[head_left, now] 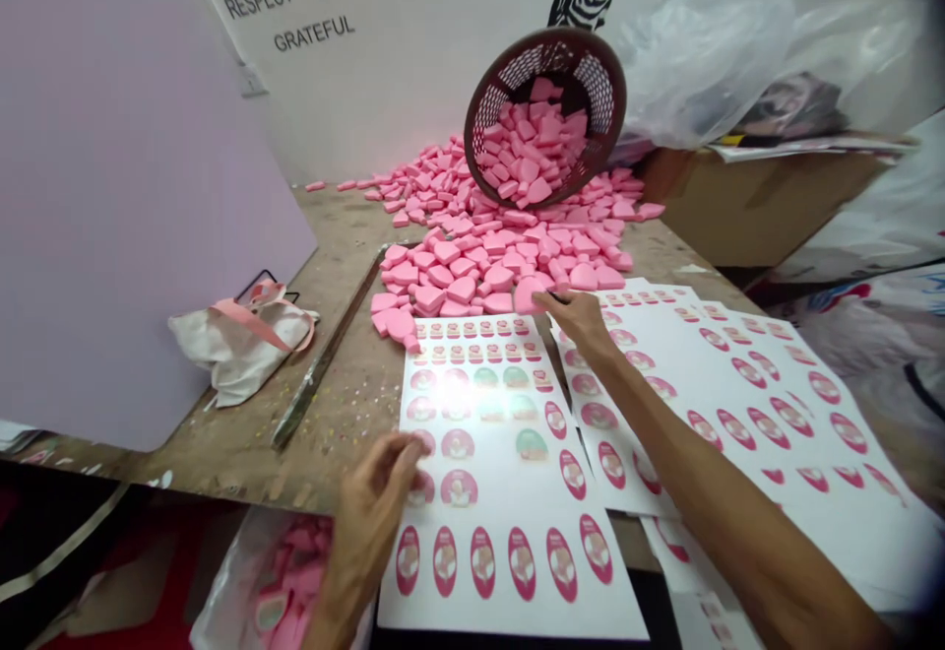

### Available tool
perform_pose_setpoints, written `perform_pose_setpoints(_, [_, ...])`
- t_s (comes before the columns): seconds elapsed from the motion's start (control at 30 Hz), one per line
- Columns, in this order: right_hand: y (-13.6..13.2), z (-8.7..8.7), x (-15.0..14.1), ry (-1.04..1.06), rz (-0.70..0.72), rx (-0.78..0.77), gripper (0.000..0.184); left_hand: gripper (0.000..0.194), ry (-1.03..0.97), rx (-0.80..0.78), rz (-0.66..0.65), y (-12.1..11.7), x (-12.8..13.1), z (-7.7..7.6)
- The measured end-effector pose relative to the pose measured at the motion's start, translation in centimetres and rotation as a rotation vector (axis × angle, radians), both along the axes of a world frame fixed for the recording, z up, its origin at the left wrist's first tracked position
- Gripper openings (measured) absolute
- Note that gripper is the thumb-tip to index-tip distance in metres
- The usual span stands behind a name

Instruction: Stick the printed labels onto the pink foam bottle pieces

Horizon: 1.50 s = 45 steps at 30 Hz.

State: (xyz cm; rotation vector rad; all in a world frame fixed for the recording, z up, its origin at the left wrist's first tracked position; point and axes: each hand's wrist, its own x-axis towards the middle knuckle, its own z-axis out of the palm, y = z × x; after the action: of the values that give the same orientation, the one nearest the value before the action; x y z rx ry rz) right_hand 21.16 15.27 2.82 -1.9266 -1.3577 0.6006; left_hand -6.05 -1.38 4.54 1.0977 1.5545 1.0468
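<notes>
My left hand is over the left edge of a white sheet of stickers, thumb and fingers pinched together. Whatever may be between those fingertips is too small to make out. Rows of pink oval and rounded labels, with a few green ones, cover the sheet. At its far edge, my right hand grips a pink paddle-shaped piece by its narrow end. That piece lies at the front of a large heap of similar pink pieces.
A brown plastic basket lies tipped, spilling pink pieces. More sticker sheets overlap on the right. A cloth bag and a metal strip are left. Below the table edge, a lined bin holds pink pieces. A cardboard box stands right.
</notes>
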Motion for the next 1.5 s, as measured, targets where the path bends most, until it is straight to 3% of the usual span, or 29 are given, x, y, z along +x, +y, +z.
perform_pose_setpoints(0.07, [-4.7,0.6,-1.3,0.102,0.144,-0.038,0.052,0.038,-0.193,0.054,-0.058,1.8,3.4,-0.5])
perform_pose_setpoints(0.17, [-10.9,0.6,-3.4,0.462,0.520,-0.139,0.045,0.041,-0.450,0.060,-0.130,3.0,7.2,-1.8])
perform_pose_setpoints(0.2, [-12.3,0.3,-3.7,0.489,0.560,-0.142,0.042,0.040,-0.506,0.047,-0.130,3.0,7.9,-2.2])
perform_pose_setpoints(0.27, [-13.5,-0.5,-3.5,0.393,0.492,-0.088,0.039,0.039,-0.555,0.021,-0.116,2.7,8.6,-2.8])
perform_pose_setpoints(0.37, [-12.9,-2.2,-1.8,0.021,0.277,0.088,0.031,0.039,-0.505,-0.004,-0.122,2.2,8.3,-3.1])
perform_pose_setpoints(0.47, [-11.8,-3.7,-0.5,-0.341,0.284,0.235,0.021,0.038,-0.409,-0.039,-0.141,2.3,8.0,-3.1])
perform_pose_setpoints(0.57, [-11.6,-4.6,-0.3,-0.502,0.307,0.309,0.017,0.039,-0.344,-0.065,-0.177,2.7,8.4,-3.1])
perform_pose_setpoints(0.83, [-11.7,-5.4,-1.1,-0.604,0.312,0.339,0.016,0.037,-0.300,-0.033,-0.239,3.6,9.8,-4.1])
perform_pose_setpoints(1.07, [-11.2,-5.6,-0.9,-0.397,0.274,0.268,0.012,0.035,-0.254,-0.012,-0.275,3.9,9.6,-5.1])
perform_pose_setpoints(1.23, [-11.0,-5.6,-1.2,-0.452,0.225,0.245,0.014,0.033,-0.211,-0.017,-0.283,3.8,9.6,-4.8])
perform_pose_setpoints(1.4, [-11.3,-5.8,-1.8,-0.649,0.225,0.420,0.016,0.035,-0.201,-0.013,-0.275,3.8,9.6,-4.9])
perform_pose_setpoints(1.5, [-11.7,-5.2,-1.8,-0.609,0.292,0.543,0.016,0.036,-0.233,-0.003,-0.267,4.0,9.6,-5.1])
